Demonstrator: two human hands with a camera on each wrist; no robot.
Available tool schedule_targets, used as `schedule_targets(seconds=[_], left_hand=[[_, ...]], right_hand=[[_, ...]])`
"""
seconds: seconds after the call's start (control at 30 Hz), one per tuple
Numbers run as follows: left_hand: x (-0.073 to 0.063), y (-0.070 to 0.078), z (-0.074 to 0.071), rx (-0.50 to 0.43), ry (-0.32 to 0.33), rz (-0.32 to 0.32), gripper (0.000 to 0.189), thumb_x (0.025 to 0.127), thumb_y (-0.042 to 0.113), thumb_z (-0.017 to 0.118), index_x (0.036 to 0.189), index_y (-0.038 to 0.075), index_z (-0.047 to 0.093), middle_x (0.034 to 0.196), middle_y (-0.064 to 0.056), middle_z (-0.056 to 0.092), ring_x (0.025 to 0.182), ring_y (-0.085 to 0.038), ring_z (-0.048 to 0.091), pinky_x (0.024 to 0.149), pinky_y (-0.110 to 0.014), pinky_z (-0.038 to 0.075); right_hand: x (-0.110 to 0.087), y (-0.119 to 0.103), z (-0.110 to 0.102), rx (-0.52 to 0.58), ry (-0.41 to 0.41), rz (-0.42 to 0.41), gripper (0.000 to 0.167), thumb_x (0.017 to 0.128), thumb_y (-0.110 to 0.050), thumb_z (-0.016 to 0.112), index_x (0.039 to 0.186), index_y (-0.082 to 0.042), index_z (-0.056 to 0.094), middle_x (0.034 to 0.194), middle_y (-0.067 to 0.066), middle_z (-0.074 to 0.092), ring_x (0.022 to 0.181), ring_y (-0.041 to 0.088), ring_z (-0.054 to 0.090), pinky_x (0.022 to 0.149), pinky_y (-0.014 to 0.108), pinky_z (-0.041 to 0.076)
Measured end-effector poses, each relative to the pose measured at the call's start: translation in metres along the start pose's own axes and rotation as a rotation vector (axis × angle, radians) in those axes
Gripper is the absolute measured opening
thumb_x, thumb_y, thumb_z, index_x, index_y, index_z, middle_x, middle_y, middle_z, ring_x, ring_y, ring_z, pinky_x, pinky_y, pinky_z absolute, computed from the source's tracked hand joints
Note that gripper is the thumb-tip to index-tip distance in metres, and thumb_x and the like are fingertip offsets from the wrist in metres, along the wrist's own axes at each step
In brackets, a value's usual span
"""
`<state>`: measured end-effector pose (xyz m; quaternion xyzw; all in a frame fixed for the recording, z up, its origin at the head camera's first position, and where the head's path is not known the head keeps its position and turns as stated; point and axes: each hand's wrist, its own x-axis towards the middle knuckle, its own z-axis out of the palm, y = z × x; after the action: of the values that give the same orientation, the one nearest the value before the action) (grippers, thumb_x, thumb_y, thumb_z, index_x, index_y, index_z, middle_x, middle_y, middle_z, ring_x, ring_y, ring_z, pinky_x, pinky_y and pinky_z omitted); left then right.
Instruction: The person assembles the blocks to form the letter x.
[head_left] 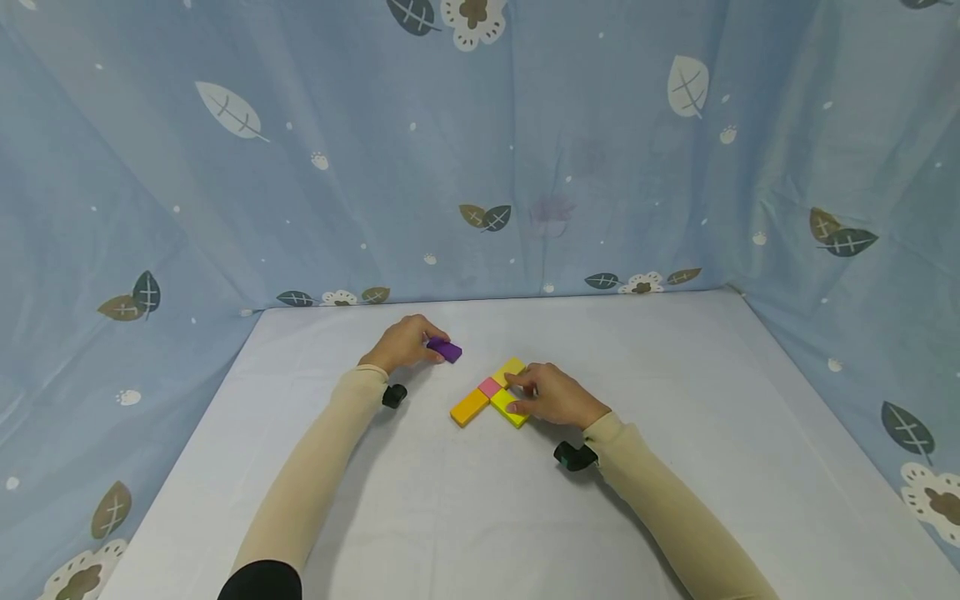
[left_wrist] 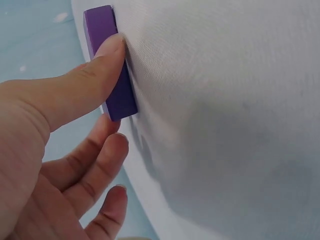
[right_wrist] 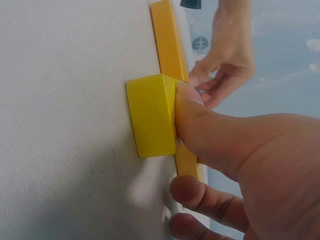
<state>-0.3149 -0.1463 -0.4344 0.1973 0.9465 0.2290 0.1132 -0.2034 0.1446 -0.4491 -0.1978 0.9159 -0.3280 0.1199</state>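
My left hand pinches a purple block by its left end, close over the white cloth. In the left wrist view the thumb lies along the face of this purple block, with the other fingers below. My right hand has its thumb on the near yellow block and its index finger by the far yellow block. A pink block sits where these meet, and an orange block extends toward the near left. In the right wrist view the thumb covers part of the yellow block.
A white cloth covers the table. Blue curtains with leaf and flower prints hang behind it and at both sides. Dark wrist mounts sit under the sleeves.
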Motion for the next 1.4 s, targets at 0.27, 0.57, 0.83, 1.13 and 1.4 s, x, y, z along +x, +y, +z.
schedule_targets(seconds=[0.27, 0.57, 0.83, 1.13, 1.4], left_hand=[[-0.0006, 0.0065, -0.0014, 0.097, 0.004, 0.034, 0.039, 0.086, 0.019, 0.085, 0.124, 0.016, 0.077, 0.126, -0.007, 0.075, 0.116, -0.027, 0.063, 0.110, -0.048, 0.048], [0.0003, 0.0057, -0.0009, 0.154, -0.002, 0.044, 0.042, 0.086, 0.021, 0.085, 0.127, 0.016, 0.076, 0.128, -0.007, 0.074, 0.120, -0.028, 0.063, 0.111, -0.049, 0.047], [-0.0014, 0.0046, -0.0015, 0.177, 0.005, 0.064, 0.042, 0.086, 0.021, 0.085, 0.126, 0.017, 0.076, 0.128, -0.006, 0.075, 0.120, -0.028, 0.063, 0.109, -0.051, 0.048], [-0.0013, 0.0030, -0.0010, 0.174, 0.011, 0.080, 0.042, 0.085, 0.021, 0.086, 0.125, 0.018, 0.077, 0.126, -0.005, 0.076, 0.118, -0.028, 0.064, 0.107, -0.050, 0.049], [-0.0033, 0.0055, -0.0013, 0.180, 0.008, 0.085, 0.042, 0.085, 0.021, 0.086, 0.126, 0.018, 0.076, 0.126, -0.005, 0.075, 0.117, -0.028, 0.065, 0.106, -0.050, 0.049]], right_hand=[[0.0001, -0.0005, 0.0004, 0.005, 0.000, 0.011, 0.055, 0.089, -0.021, 0.082, 0.140, -0.007, 0.064, 0.126, 0.009, 0.072, 0.089, 0.017, 0.052, 0.068, 0.024, 0.042], [0.0004, 0.0001, 0.0009, 0.011, 0.003, 0.016, 0.056, 0.089, -0.020, 0.083, 0.140, -0.006, 0.064, 0.121, 0.008, 0.072, 0.083, 0.015, 0.050, 0.063, 0.023, 0.039], [0.0007, -0.0010, 0.0012, 0.007, 0.005, 0.023, 0.055, 0.089, -0.019, 0.083, 0.139, -0.006, 0.065, 0.125, 0.008, 0.072, 0.087, 0.016, 0.052, 0.067, 0.024, 0.042], [0.0004, -0.0011, 0.0013, 0.014, 0.006, 0.025, 0.057, 0.088, -0.020, 0.083, 0.140, -0.006, 0.063, 0.118, 0.006, 0.072, 0.080, 0.015, 0.050, 0.061, 0.023, 0.038], [0.0007, 0.0003, 0.0012, 0.003, 0.004, 0.012, 0.056, 0.089, -0.021, 0.083, 0.140, -0.006, 0.064, 0.107, 0.004, 0.071, 0.079, 0.015, 0.050, 0.060, 0.022, 0.039]])
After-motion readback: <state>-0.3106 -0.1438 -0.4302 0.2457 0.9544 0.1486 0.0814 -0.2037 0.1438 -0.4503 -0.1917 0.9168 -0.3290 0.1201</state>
